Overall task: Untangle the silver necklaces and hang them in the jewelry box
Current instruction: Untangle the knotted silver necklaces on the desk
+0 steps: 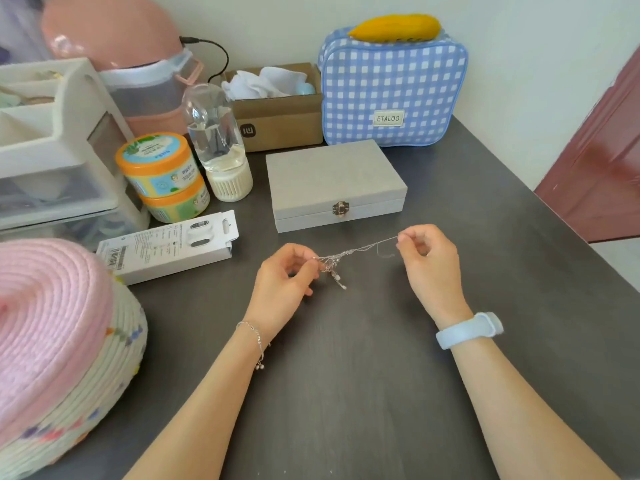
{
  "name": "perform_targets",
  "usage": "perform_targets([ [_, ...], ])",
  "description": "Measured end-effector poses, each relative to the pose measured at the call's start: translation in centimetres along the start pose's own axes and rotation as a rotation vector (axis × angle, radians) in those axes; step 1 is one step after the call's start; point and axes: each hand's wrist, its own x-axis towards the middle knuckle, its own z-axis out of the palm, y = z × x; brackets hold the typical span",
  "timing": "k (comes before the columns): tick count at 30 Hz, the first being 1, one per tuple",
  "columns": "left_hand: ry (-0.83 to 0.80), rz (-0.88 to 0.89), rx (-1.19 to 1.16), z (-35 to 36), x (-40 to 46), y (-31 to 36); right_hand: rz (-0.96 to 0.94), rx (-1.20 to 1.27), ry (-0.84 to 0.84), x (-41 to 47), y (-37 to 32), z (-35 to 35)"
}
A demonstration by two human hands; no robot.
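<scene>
Dark grey table, closed jewelry box at the back.
Left hand pinches the tangled silver necklaces; right hand pinches a strand pulled taut, just above the tabletop.

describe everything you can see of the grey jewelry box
The jewelry box is a flat rectangular case covered in what looks like pale grey velvet. Its lid is shut, with a small metal clasp at the middle of the front. It lies flat on the dark table, beyond both hands, and neither hand touches it.

both grips pinched, apart
</scene>
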Motion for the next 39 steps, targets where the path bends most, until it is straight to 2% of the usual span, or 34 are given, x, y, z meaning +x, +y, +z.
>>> perform_targets([
  [3,0.023,0.004,-0.025,0.0,0.0,0.0,0.005,-0.110,0.015,0.0,0.1,0.2],
  [6,0.006,0.021,-0.022,0.0,-0.1,0.0,-0.083,-0.240,-0.017,-0.5,0.2,0.5],
  [11,-0.069,0.108,0.073,0.0,-0.5,0.1,-0.365,-0.380,-0.491,-2.0,-0.5,1.7],
  [13,-0.053,0.137,0.068,0.0,-0.5,0.0,-0.439,-0.472,-0.559,-2.0,-0.5,2.0],
  [17,0.039,0.136,0.001,-0.1,-0.3,-0.3,-0.451,-0.476,-0.496,-2.0,-0.4,2.1],
  [20,0.079,0.083,-0.171,-0.1,-0.2,-0.3,-0.395,-0.396,-0.491,-2.1,-0.5,2.0],
  [26,0.157,-0.002,-0.411,-0.8,0.3,-0.3,-0.126,-0.009,-0.345,-2.0,-1.1,1.3],
  [31,0.139,0.019,-0.357,-0.5,0.2,-0.2,0.009,0.271,-0.274,-1.7,-1.5,1.0],
  [33,0.120,0.030,-0.333,-0.5,0.1,-0.1,0.005,0.238,-0.266,-1.8,-1.4,1.2],
  [36,0.088,0.076,-0.269,-0.6,-0.1,-0.1,-0.149,0.008,-0.251,-2.4,-1.1,1.8],
  [39,0.089,0.105,-0.225,-0.4,-0.3,0.0,-0.288,-0.124,-0.354,-2.9,-1.1,2.4],
])
